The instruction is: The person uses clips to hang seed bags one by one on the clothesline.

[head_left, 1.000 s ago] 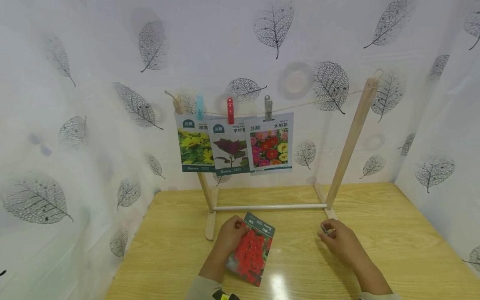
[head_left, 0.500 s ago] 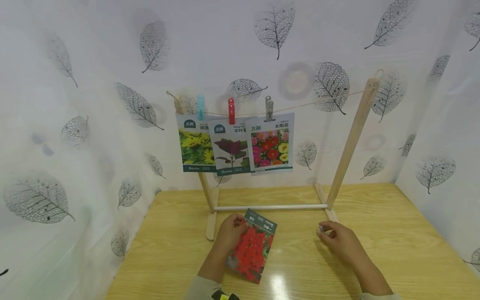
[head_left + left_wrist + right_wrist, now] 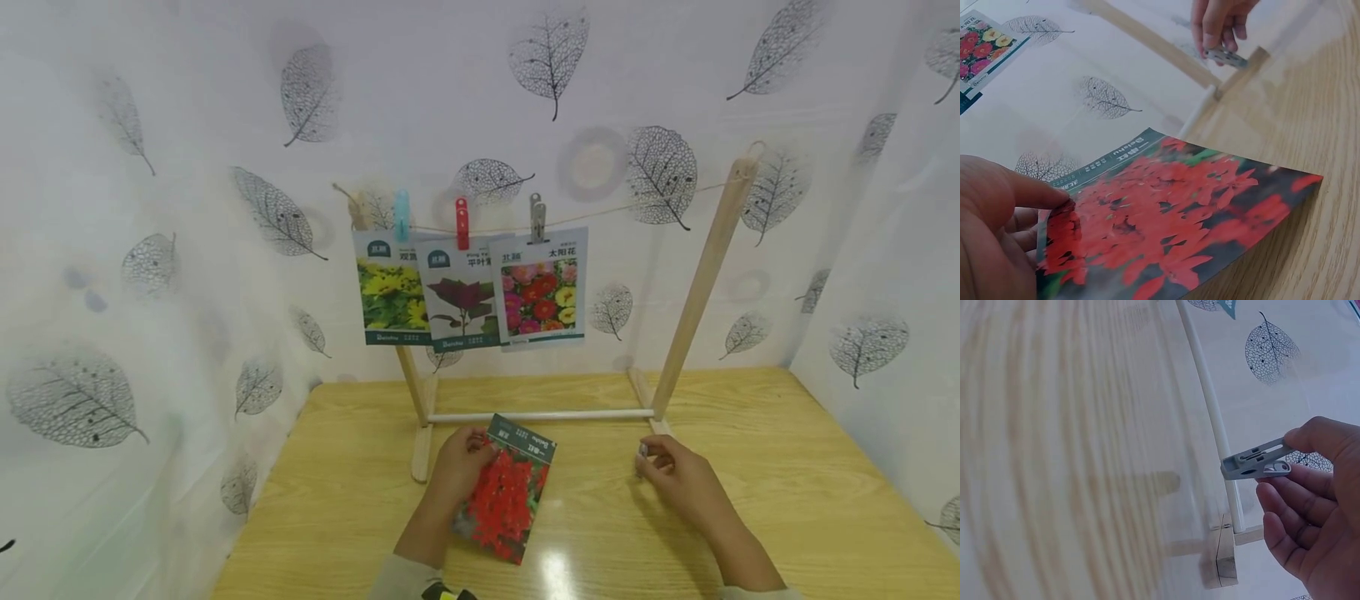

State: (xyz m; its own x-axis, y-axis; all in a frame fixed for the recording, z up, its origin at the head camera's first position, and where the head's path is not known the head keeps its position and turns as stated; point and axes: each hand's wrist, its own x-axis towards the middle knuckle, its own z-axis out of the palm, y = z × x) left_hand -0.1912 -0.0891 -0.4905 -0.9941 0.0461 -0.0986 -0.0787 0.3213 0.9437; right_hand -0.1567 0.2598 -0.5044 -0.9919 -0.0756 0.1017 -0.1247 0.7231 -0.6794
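Observation:
My left hand (image 3: 459, 467) pinches a seed packet (image 3: 504, 496) with red flowers by its edge, thumb on the front. In the head view the packet's dark green band points away from me, its print upside down. In the left wrist view the packet (image 3: 1166, 212) bows slightly over the table. To the right, my right hand (image 3: 678, 475) holds a grey clothespin (image 3: 1257, 461) by its handle ends, between thumb and finger. The pin's jaws point away from the hand. Three seed packets hang overlapping on a string, the rightmost packet (image 3: 540, 292) showing mixed flowers.
A wooden rack with a right post (image 3: 705, 283) and a white crossbar (image 3: 540, 414) stands on the wood-grain table (image 3: 337, 533). On its string sit a blue clothespin (image 3: 401, 215), a red clothespin (image 3: 462, 223) and another grey clothespin (image 3: 537, 218). Leaf-patterned sheeting (image 3: 187, 100) hangs behind.
The clothespin has turned within my right hand's fingers. The packet in my left hand has shifted slightly away from me and to the right. The hanging packets stay the same.

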